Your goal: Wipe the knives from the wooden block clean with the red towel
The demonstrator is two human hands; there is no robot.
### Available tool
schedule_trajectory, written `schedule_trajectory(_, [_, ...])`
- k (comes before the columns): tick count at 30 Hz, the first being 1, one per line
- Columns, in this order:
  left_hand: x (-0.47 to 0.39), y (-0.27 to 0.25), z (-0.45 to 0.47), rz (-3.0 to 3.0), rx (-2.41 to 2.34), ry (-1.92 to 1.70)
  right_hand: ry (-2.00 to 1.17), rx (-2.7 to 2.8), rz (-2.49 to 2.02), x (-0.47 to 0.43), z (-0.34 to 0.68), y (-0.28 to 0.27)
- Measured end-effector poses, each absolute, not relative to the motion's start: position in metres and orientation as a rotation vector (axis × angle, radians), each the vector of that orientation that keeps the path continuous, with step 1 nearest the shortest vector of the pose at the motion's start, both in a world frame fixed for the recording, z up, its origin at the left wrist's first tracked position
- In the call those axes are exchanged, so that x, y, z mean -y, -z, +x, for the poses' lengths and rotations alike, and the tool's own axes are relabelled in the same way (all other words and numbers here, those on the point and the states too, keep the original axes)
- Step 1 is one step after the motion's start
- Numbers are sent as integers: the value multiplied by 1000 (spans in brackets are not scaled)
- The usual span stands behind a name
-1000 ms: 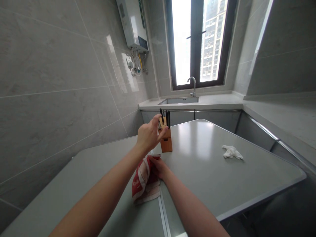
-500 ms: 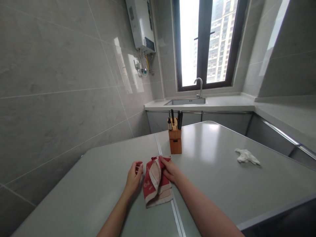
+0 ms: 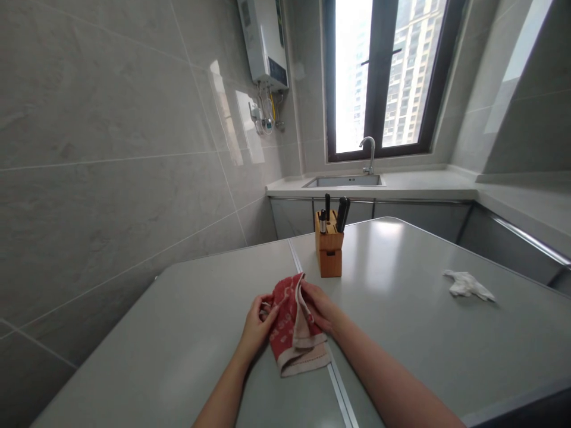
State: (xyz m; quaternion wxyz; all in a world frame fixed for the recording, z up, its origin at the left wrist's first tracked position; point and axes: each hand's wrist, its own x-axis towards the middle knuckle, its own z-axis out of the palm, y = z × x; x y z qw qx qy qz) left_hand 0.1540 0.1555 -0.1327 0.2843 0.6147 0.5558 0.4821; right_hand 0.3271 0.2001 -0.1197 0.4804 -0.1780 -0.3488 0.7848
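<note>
A red towel (image 3: 285, 315) with a pale border and pale pink underside hangs in loose folds above the table, its lower edge close to the tabletop. My left hand (image 3: 257, 326) is closed on its left edge, thumb against the red face. On the other side, my right hand (image 3: 322, 306) grips the upper right part, with some fingertips hidden behind the cloth. Just beyond the towel stands a wooden knife block (image 3: 330, 255) holding several black-handled tools.
The grey table (image 3: 200, 321) has a pale seam strip (image 3: 341, 389) across it. Crumpled white tissue (image 3: 468, 285) lies at the right. Past the table's far edge are a counter with a sink (image 3: 345, 181) and faucet (image 3: 370, 154). A tiled wall (image 3: 111, 202) runs along the left.
My left hand has closed on the towel's left edge, having been apart from it. The towel has turned so more of its red face shows. The view has shifted slightly left.
</note>
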Motion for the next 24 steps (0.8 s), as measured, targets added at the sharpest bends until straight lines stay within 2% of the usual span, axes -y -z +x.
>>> schedule_trajectory(3, [-158, 138, 152, 1648, -1450, -1296, -1915, 952, -597, -201, 327, 118])
schedule_trajectory(8, [-164, 144, 148, 1597, -1460, -1380, -1691, 1171, -824, -211, 331, 123])
schedule_trajectory(12, [-167, 147, 144, 1589, -1484, -1454, -1701, 1151, -906, -214, 338, 122])
schedule_trajectory(15, [-168, 150, 142, 1590, -1535, -1466, -1807, 1014, -934, -214, 344, 120])
schedule_trajectory(19, [-169, 152, 142, 1572, -1578, -1459, -2121, 768, -899, -212, 347, 117])
schedule_trajectory(21, [-169, 152, 142, 1566, -1578, -1451, -2237, 740, -790, -209, 345, 114])
schedule_trajectory(24, [-171, 152, 141, 1527, -1540, -1432, -2238, 823, -513, -203, 342, 109])
